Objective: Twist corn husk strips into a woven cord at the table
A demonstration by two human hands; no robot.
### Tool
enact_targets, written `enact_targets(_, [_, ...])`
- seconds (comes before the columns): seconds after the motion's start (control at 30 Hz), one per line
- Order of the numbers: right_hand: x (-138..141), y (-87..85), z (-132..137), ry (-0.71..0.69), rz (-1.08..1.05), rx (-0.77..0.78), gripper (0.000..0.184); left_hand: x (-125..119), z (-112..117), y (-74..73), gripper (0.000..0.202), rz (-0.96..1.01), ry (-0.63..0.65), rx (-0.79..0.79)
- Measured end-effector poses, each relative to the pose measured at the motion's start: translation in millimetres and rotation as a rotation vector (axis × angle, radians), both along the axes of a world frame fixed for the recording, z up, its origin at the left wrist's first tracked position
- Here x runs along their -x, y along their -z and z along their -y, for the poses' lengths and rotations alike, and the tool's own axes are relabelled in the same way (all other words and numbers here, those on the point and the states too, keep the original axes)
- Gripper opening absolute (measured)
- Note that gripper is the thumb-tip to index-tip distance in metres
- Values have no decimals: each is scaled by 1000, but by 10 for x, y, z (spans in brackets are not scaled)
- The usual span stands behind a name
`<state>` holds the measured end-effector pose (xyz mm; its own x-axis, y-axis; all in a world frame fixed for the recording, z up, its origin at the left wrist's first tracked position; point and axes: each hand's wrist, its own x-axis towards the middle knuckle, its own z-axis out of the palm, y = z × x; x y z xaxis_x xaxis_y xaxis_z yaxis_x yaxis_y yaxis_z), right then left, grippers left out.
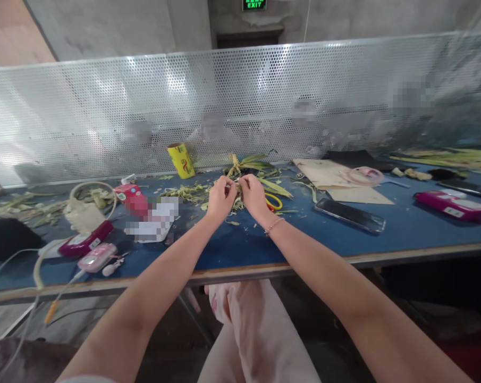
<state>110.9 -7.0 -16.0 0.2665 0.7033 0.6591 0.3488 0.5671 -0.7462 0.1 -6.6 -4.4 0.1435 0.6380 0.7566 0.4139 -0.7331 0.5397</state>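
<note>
My left hand (pixel 220 199) and my right hand (pixel 254 196) are stretched out together over the blue table (pixel 403 229). Both pinch a small piece of green leaf strip (pixel 236 187) between their fingertips, the fingers curled in. The piece is small and partly hidden by the fingers. A thin bracelet sits on my right wrist. Under and behind the hands lies a scatter of green leaf strips and scraps (pixel 188 192). Yellow-handled scissors (pixel 275 201) lie just right of my right hand.
A yellow roll (pixel 180 159) stands behind the scraps. A dark phone (pixel 349 215) lies to the right, with cardboard (pixel 336 181), a pink ring (pixel 363 174) and a magenta box (pixel 453 205). Left are a red carton (pixel 133 198), pink devices (pixel 94 250) and cables. A perforated metal screen (pixel 240 106) backs the table.
</note>
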Motion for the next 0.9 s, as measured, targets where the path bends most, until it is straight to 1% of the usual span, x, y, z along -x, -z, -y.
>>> enact_targets(0.17, [76, -6, 61, -20, 3, -8, 18, -55, 37, 31, 9, 146, -62, 20])
enact_targets(0.3, [142, 8, 109, -11, 22, -59, 18, -76, 48, 35, 8, 268, -93, 61])
enact_targets(0.47, [145, 26, 104, 33, 56, -89, 19, -86, 66, 6, 8, 312, -46, 106])
enact_targets(0.67, [113, 30, 52, 58, 19, -76, 17, -111, 74, -12, 11, 350, 8, 179])
enact_targets(0.9, [109, 49, 10, 46, -34, -57, 18, -119, 19, 20, 10, 386, 23, 173])
